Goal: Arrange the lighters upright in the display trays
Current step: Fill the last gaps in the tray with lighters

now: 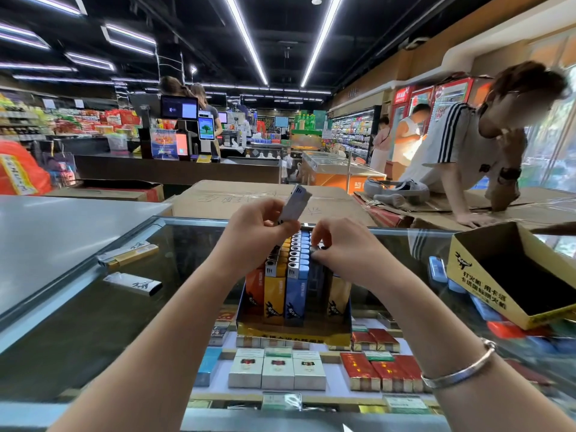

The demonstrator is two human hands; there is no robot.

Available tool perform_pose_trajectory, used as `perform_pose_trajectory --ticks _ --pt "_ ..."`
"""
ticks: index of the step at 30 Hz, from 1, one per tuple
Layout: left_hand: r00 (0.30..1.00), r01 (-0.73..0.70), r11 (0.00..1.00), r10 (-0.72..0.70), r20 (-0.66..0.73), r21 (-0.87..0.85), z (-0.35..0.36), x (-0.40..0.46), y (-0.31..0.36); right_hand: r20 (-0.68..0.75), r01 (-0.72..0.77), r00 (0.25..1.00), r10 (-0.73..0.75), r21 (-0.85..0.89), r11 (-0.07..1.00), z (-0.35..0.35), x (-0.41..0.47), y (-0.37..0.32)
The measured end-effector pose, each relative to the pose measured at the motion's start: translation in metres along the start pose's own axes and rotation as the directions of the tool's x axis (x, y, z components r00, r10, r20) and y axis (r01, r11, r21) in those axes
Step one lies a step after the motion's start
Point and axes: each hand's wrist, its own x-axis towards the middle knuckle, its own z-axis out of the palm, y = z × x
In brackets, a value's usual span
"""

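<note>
A yellow display tray (293,335) stands on the glass counter (93,322) in front of me. Rows of orange, yellow and blue lighters (294,260) stand upright in it. My left hand (258,229) holds a grey lighter (294,204) tilted above the tray's far end. My right hand (339,247) pinches the top of a dark lighter (314,252) in the right-hand row. A second yellow display tray (486,275) lies tipped at the right, its inside dark. Loose lighters lie on the counter at left (132,283) and blue and red ones at right (438,269).
Cigarette packs (277,369) show under the glass. A grey metal surface (62,232) adjoins the counter at left. Cardboard boxes (249,198) stand behind the counter. A person (467,151) leans on flattened cardboard at the right. Checkout counters and shelves fill the background.
</note>
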Motion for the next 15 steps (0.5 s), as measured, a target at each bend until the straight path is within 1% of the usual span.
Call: perform_pose_trajectory --ticks 2,5,6,7,9,11,13,15 --pt "1.000 -0.005 1.000 0.005 0.004 0.002 0.000 0.000 0.001 -0.012 0.032 0.999 -0.032 0.020 0.999 0.000 -0.001 0.001" --pt "1.000 -0.006 1.000 0.006 0.012 -0.009 0.000 -0.001 0.001 0.009 0.068 0.998 -0.068 0.056 0.996 0.002 -0.003 0.004" --pt "1.000 -0.006 1.000 0.006 0.015 -0.012 0.000 -0.001 0.001 -0.011 0.085 0.996 -0.084 0.079 0.993 0.002 -0.003 0.005" --pt "1.000 -0.005 1.000 0.005 0.019 -0.015 0.000 -0.001 0.001 -0.059 0.107 0.993 -0.101 0.117 0.987 0.001 -0.003 0.006" --pt "1.000 0.000 1.000 0.000 0.019 -0.023 0.000 0.000 0.001 -0.213 0.163 0.971 -0.112 0.235 0.958 -0.004 -0.003 0.010" --pt "1.000 0.007 1.000 -0.007 0.012 -0.027 0.000 0.000 0.000 -0.307 0.187 0.950 -0.061 0.402 0.896 -0.012 -0.003 0.014" --pt "1.000 0.010 1.000 -0.010 0.010 -0.027 0.000 0.000 0.000 -0.317 0.164 0.948 0.027 0.560 0.812 -0.016 -0.004 0.019" --pt "1.000 0.009 1.000 -0.009 0.007 -0.024 0.000 0.000 -0.001 -0.288 0.114 0.950 0.119 0.676 0.728 -0.018 -0.004 0.025"
